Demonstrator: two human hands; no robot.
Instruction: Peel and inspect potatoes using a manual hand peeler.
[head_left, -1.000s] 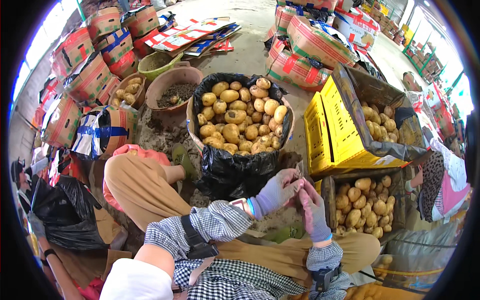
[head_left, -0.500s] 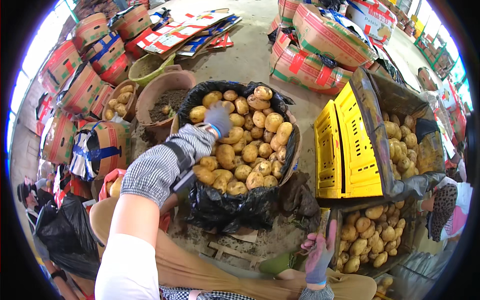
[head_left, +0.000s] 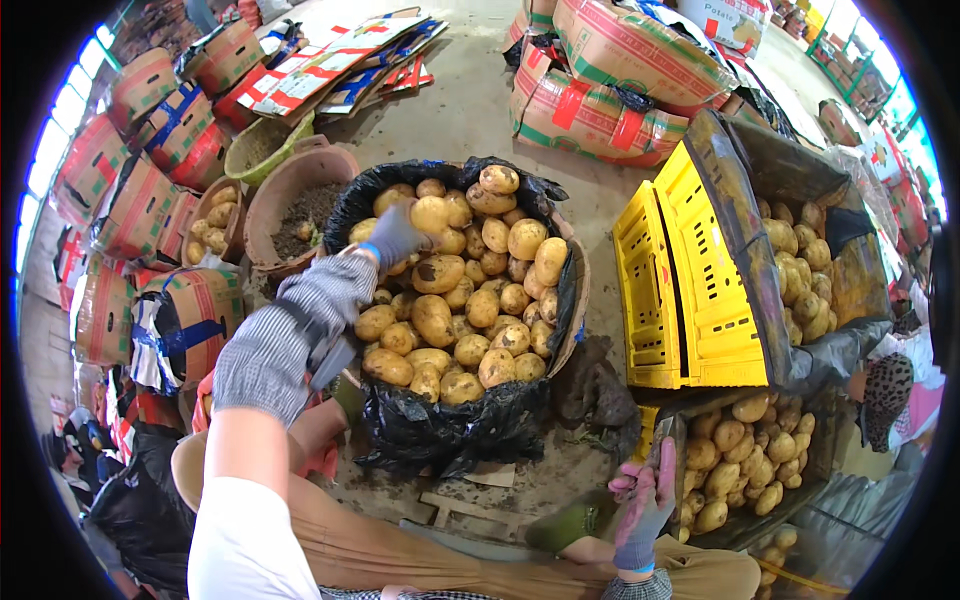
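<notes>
A round basket lined with a black plastic bag (head_left: 455, 420) stands before me, heaped with soil-marked yellow potatoes (head_left: 433, 320). At its upper left side my left hand (head_left: 398, 236), in a grey glove, is closed with its thumb and fingers round a potato (head_left: 430, 214). A checked sleeve and a dark strap cover that forearm. Low on the right, my right hand (head_left: 645, 515), in a pink and grey glove, has its fingers apart, one pointing up. I see nothing in it. Beside it stands a dark-lined crate of potatoes (head_left: 735, 465).
A yellow plastic crate (head_left: 715, 290) is tilted at the right, next to more potatoes (head_left: 800, 275) in a lined container. A brown tub of soil (head_left: 270, 225) and a green basin (head_left: 262, 145) stand left of the basket. Cardboard boxes (head_left: 600, 120) and flattened cartons (head_left: 340, 65) lie beyond.
My left hand, blurred over the heap before, is now sharper at the upper left of the basket with a potato in its grip. The view has shifted slightly; my right hand stays low at the right.
</notes>
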